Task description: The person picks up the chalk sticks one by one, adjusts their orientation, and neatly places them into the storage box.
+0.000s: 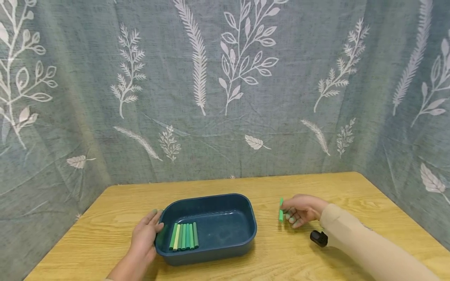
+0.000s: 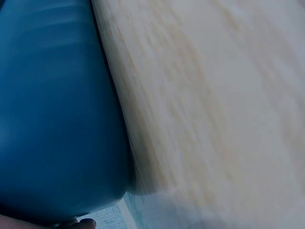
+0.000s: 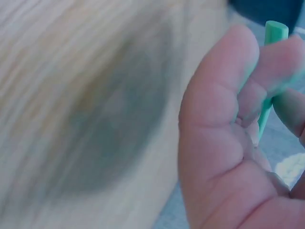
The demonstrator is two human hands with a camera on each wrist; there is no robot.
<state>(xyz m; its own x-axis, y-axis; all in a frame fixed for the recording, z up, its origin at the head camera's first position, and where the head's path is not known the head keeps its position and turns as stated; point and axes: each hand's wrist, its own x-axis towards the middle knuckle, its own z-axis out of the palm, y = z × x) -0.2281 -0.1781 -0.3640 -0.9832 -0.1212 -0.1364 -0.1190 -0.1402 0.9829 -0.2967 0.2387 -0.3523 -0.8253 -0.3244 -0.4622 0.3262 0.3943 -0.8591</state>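
Note:
A dark blue rectangular tub (image 1: 211,255) stands on the table. Side by side at its left end lie several chalk sticks (image 1: 183,236), in greens and one pale yellow. My left hand (image 1: 143,236) holds the tub's left end, thumb over the rim and fingers along the outside. In the left wrist view the tub's wall (image 2: 57,114) fills the left side, with a bit of the fingers at the bottom edge. To the right of the tub, my right hand (image 1: 301,210) pinches a bright green chalk stick (image 3: 276,32) between thumb and fingers, above the table.
The light wooden table (image 1: 267,242) spreads around the tub. A small black object (image 1: 318,238) sits at the right wrist by the beige sleeve. Grey-green cloth (image 1: 211,152) with white leaf patterns hangs behind the table and at both sides.

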